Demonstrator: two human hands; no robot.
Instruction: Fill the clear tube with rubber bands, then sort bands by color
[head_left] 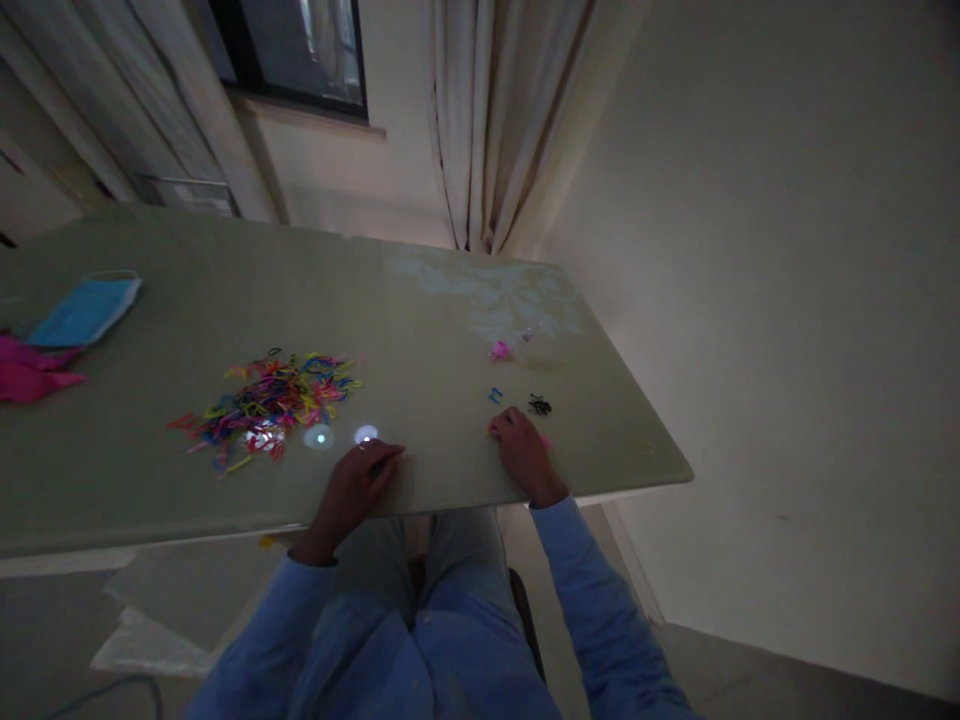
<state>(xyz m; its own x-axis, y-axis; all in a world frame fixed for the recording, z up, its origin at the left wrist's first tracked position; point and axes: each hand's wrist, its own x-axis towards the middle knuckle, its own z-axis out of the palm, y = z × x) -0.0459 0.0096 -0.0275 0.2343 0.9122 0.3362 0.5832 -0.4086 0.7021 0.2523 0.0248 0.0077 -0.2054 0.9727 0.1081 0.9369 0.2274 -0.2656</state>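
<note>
A pile of small rubber bands [281, 398] in mixed colours lies on the table, left of centre. Just right of it, my left hand [364, 480] rests near the front edge, fingers pinched together with a bit of orange-red band at the tips. My right hand [523, 450] is palm down, its fingers curled to the tabletop beside a small orange-yellow spot; what lies under them is hidden. Beyond its fingertips are a few blue bands [495, 395] and a cluster of black bands [540, 405]. A pink cluster [500, 350] sits farther back, and some pink [547, 440] shows beside my right hand.
The pale green table [442, 370] ends close to my body and at a corner on the right. A blue face mask [86, 312] and a pink cloth-like thing [34, 370] lie at far left. Bright reflections glare near the pile. A wall and curtains stand behind.
</note>
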